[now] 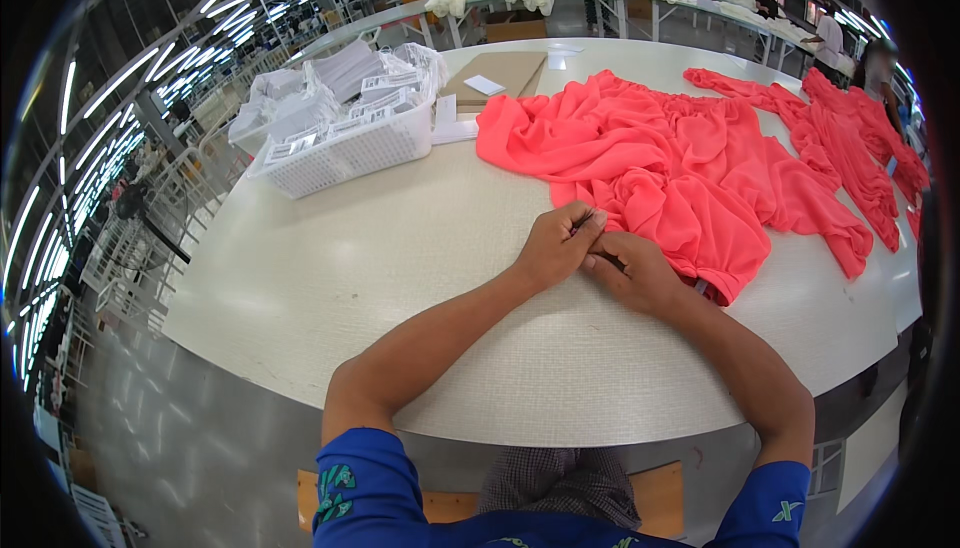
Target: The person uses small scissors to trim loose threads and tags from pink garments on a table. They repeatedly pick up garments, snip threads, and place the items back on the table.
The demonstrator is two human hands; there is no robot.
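Observation:
A coral-pink garment (660, 150) of thin, gathered fabric lies crumpled in front of me, on the right half of the table. At its near left edge my two hands meet, fingers together. My left hand (559, 244) is closed, and a small dark bit shows between its fingers; what it is cannot be made out. My right hand (634, 266) has its fingers curled, with the fingertips against the left hand; whether it pinches anything is hidden. Beside my right wrist, a small pale label (701, 287) sticks out of the garment's near hem.
A white perforated plastic basket (352, 161) full of printed tags stands at the left. Behind the garment lie brown cardboard sheets (499, 71) with white cards. More coral garments (847, 143) lie at the right. A far table (637, 4) bears cream fabric; people stand around it.

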